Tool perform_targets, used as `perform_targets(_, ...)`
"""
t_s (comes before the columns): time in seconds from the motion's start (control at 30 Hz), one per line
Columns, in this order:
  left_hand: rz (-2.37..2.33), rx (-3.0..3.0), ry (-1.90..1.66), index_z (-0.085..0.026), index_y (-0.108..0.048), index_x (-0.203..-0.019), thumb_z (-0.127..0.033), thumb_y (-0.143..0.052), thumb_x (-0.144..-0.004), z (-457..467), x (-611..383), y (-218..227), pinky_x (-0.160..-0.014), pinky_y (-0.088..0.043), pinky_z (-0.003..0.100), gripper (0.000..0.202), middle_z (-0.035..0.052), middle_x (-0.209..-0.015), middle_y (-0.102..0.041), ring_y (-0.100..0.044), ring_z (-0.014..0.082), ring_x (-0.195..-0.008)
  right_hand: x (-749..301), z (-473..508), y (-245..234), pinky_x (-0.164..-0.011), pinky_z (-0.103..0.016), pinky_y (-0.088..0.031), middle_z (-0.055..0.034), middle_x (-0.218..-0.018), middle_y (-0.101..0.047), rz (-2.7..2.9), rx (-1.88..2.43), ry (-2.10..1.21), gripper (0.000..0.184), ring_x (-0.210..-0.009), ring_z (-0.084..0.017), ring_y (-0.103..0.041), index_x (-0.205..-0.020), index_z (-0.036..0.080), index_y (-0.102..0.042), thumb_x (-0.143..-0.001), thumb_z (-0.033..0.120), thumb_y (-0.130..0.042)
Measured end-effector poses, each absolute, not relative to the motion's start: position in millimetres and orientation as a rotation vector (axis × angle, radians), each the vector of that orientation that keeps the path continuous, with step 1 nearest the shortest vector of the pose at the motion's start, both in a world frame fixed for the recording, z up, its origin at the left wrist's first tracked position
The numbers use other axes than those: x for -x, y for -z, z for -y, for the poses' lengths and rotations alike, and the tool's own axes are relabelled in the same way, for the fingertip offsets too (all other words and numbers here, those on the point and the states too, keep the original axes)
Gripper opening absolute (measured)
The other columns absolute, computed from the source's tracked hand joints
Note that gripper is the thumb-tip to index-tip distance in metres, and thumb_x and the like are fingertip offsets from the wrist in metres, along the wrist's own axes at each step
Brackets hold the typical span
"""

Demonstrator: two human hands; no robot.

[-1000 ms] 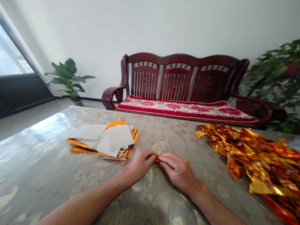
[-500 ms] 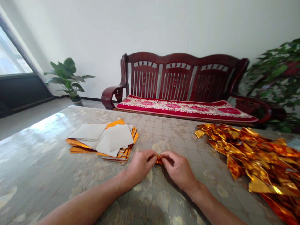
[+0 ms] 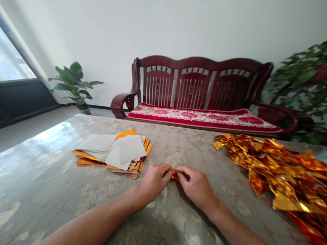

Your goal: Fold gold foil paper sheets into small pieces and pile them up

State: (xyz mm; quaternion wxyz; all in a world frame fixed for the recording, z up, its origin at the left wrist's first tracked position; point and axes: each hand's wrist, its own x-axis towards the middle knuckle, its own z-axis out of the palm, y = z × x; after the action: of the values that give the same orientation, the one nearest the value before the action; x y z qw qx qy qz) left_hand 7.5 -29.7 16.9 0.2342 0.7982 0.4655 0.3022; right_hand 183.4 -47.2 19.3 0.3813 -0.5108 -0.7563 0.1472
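A small piece of gold foil paper (image 3: pixel 175 174) is pinched between both my hands, low over the table (image 3: pixel 51 177). My left hand (image 3: pixel 154 181) grips its left end with curled fingers. My right hand (image 3: pixel 195 185) grips the right end, fingers closed; most of the foil is hidden between the fingertips. To the left of my hands lies a stack of flat foil sheets (image 3: pixel 114 153), white side up with orange-gold edges. A heap of folded gold foil pieces (image 3: pixel 278 173) covers the table's right side.
A dark red wooden bench (image 3: pixel 199 92) with a red patterned cushion stands behind the table. A potted plant (image 3: pixel 74 85) is on the floor at the back left, leafy plants (image 3: pixel 304 88) at the right. A window is at the far left.
My hands have stayed together on the foil, with only slight finger movement; a little more of the foil shows between the fingertips than a second ago.
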Motion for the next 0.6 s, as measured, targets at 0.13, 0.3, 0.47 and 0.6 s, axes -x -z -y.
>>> perform_targets(0.13, -1.281, -2.211, -0.827, -0.021, -0.070, -0.080, -0.021, -0.049, -0.094, 30.0, -7.8, -15.8, -0.067, -0.040, 0.020, 0.024, 0.0000, -0.077, -0.071, -0.063, 0.0131, -0.072, -182.7, 47.4, -19.8, -0.066, -0.025, -0.050, -0.0010, -0.079, -0.075, 1.943, 1.305, -0.345, 0.021, -0.072, -0.017, -0.069, -0.084, 0.025, -0.074, -0.084, 0.014, -0.055)
perform_targets(0.3, -1.288, -2.238, -0.815, -0.020, -0.068, -0.077, -0.020, -0.050, -0.093, 30.7, -7.9, -14.6, -0.066, -0.039, 0.021, 0.024, 0.0009, -0.076, -0.070, -0.062, 0.0128, -0.071, -182.2, 49.0, -18.3, -0.069, -0.025, -0.050, -0.0015, -0.080, -0.075, 1.979, 1.305, -0.305, 0.022, -0.074, -0.017, -0.070, -0.085, 0.024, -0.074, -0.086, 0.015, -0.054)
perform_targets(0.47, -1.327, -2.256, -0.801, -0.020, -0.065, -0.075, -0.020, -0.052, -0.092, 32.4, -8.9, -12.8, -0.064, -0.036, 0.023, 0.022, 0.0012, -0.074, -0.069, -0.062, 0.0131, -0.070, -181.7, 49.6, -17.4, -0.069, -0.025, -0.051, -0.0020, -0.081, -0.076, 1.993, 1.296, -0.266, 0.023, -0.074, -0.016, -0.070, -0.085, 0.024, -0.074, -0.086, 0.015, -0.054)
perform_targets(0.6, -1.375, -2.272, -0.794, -0.019, -0.061, -0.069, -0.020, -0.054, -0.089, 32.0, -9.7, -9.1, -0.059, -0.032, 0.023, 0.021, 0.0003, -0.069, -0.065, -0.057, 0.0124, -0.064, -180.5, 49.3, -17.9, -0.069, -0.024, -0.051, -0.0016, -0.080, -0.076, 1.993, 1.295, -0.250, 0.023, -0.073, -0.016, -0.070, -0.084, 0.024, -0.074, -0.085, 0.012, -0.054)
